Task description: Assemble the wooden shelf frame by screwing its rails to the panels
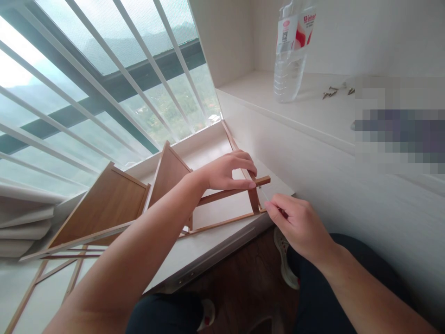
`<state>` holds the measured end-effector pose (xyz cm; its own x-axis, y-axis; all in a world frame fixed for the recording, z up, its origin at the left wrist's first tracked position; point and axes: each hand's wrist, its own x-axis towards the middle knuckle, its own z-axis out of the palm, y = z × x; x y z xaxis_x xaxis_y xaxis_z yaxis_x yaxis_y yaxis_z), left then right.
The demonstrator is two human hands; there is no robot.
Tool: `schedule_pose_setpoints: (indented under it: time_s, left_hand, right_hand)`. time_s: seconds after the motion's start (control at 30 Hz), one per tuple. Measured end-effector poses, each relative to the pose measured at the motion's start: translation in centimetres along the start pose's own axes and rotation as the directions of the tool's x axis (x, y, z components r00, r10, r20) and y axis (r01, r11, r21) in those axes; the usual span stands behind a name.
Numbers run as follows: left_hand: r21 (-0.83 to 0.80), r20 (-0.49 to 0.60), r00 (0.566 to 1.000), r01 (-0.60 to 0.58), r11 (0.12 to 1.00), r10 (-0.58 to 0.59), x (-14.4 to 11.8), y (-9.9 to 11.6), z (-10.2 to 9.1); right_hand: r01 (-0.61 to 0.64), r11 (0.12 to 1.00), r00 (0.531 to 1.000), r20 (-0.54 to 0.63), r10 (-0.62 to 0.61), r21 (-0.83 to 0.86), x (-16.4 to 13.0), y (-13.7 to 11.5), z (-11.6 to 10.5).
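Observation:
A wooden shelf frame (222, 195) lies tilted on the white window ledge, with brown panels set across it. My left hand (231, 170) is closed over the frame near its right end, thumb along a narrow rail and fingers over the curved crosspiece (255, 200). Just right of it, my right hand (294, 220) is closed around a screwdriver (264, 192). Its thin shaft points at a small screw (259, 186) by the rail's joint. My fingers hide the handle; whether the tip sits in the screw is too small to tell.
On the white shelf (257, 86) at right stand a clear water bottle (291, 60) and several loose screws (330, 92). A blurred patch covers the shelf's right side. Window bars (139, 37) rise behind the ledge; a curtain (24, 218) hangs at left. Below is dark flooring (239, 278).

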<state>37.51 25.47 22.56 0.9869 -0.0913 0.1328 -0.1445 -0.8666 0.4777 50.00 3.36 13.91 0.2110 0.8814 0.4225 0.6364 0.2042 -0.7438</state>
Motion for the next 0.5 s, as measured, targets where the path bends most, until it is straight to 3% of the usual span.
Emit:
schedule_pose_setpoints:
  time_s: [0.5]
  left_hand:
    - [0.005,-0.001,1.0,0.008,1.0,-0.008,-0.03,-0.09,0.06]
  right_hand:
    - [0.045,0.999,0.999,0.013,-0.045,0.013,0.62,0.34,-0.49]
